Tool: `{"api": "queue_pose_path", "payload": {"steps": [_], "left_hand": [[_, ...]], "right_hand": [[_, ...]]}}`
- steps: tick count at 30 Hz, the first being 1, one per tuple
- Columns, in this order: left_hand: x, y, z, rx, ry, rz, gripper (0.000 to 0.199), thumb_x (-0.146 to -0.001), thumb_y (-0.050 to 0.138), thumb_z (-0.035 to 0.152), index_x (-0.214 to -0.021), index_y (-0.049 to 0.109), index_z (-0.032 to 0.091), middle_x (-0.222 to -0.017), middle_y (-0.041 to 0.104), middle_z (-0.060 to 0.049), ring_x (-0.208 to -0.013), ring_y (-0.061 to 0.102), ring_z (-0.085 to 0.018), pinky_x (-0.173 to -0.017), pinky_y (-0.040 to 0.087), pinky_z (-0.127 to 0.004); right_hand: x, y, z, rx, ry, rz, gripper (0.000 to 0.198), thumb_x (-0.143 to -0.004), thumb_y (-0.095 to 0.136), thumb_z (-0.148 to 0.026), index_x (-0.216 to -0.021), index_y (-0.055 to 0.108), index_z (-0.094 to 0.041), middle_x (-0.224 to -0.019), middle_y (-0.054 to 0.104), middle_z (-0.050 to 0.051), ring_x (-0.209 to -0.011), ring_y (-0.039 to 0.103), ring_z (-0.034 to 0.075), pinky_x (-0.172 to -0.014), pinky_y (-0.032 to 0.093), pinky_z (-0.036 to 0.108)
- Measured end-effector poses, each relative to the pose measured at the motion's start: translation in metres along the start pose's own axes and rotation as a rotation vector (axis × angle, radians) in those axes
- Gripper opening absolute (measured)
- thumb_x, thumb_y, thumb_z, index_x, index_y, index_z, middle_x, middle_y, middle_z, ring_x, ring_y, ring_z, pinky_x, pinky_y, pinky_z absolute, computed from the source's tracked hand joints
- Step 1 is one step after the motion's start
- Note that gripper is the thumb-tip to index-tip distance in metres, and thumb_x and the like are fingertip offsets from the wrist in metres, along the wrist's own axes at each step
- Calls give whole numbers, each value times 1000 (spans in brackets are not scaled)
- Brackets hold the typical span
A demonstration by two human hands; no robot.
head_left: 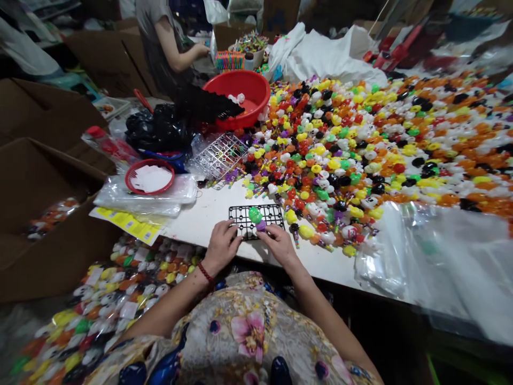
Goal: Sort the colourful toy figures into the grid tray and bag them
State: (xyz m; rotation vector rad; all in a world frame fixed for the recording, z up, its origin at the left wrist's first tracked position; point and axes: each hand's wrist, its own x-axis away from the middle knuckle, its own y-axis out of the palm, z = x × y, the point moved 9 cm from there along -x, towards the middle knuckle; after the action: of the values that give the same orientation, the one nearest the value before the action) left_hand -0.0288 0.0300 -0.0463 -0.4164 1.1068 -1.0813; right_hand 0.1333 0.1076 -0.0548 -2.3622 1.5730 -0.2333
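A black plastic grid [239, 212] lies at the front edge of the white table. My left hand [220, 245] is closed at its near left corner, fingertips on the frame. On the grid sit a green figure-shaped topper [255, 215] and, just below it, a small purple topper [261, 225]. My right hand [279, 243] pinches the purple topper between thumb and fingers at the grid's near right side. Just right of the grid begins a large heap of colourful pencil toppers [320, 166], some with short patterned shafts.
Clear plastic bags [385, 251] lie at the right. Left are a red basket [129, 184] holding white paper slips, a clear grid [224, 152] and a black bag [158, 131]. Behind stands a red basin [260, 88], with a co-worker [160, 48] beside it. Cardboard boxes [44, 176] flank the left.
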Motion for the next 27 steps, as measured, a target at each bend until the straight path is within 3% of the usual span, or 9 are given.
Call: {"api": "queue_pose_path", "payload": {"steps": [2, 6, 9, 14, 18, 27], "left_hand": [[0, -6, -17, 29, -19, -44, 25, -89, 60, 29, -113, 63, 22, -115, 62, -10, -108, 56, -26, -94, 51, -45], [0, 1, -38, 115, 10, -251, 36, -82, 69, 34, -115, 66, 23, -114, 62, -9, -107, 54, -26, -93, 49, -44], [-1, 9, -48, 164, -13, -338, 40, -80, 72, 37, -118, 66, 23, -112, 62, -8, -106, 54, -25, -93, 47, -43], [-2, 19, -54, 168, -89, -389, 42, -79, 72, 38, -119, 66, 26, -111, 63, -7, -104, 54, -24, -91, 45, -41], [-3, 22, -52, 140, -134, -422, 40, -80, 70, 36, -119, 66, 26, -111, 63, -6, -105, 53, -24, -91, 43, -40], [-3, 24, -51, 148, -179, -483, 43, -79, 69, 33, -120, 64, 26, -114, 63, -6, -107, 52, -25, -91, 42, -40]], "right_hand": [[-1, 1, -5, 61, -35, 14, 21, -81, 64, -41, -77, 73, -23, -71, 57, 1, -70, 55, 17, -65, 43, 27], [-5, 10, -10, 124, -62, -2, 21, -82, 61, -38, -70, 66, -22, -72, 57, 1, -69, 54, 17, -64, 44, 27], [-8, 26, -4, 78, -10, -50, 14, -78, 64, -35, -76, 65, -21, -75, 62, 1, -71, 57, 17, -67, 46, 28], [-10, 63, 12, 7, 137, -174, 15, -75, 67, -34, -79, 66, -20, -74, 67, 1, -70, 61, 19, -66, 49, 29], [-12, 79, 3, 97, 64, -202, 7, -76, 65, -28, -76, 67, -21, -73, 67, 0, -71, 62, 18, -66, 48, 28], [-16, 84, -8, 235, -52, -230, 9, -79, 63, -18, -83, 69, -22, -81, 69, 1, -75, 62, 18, -71, 47, 28]]}}
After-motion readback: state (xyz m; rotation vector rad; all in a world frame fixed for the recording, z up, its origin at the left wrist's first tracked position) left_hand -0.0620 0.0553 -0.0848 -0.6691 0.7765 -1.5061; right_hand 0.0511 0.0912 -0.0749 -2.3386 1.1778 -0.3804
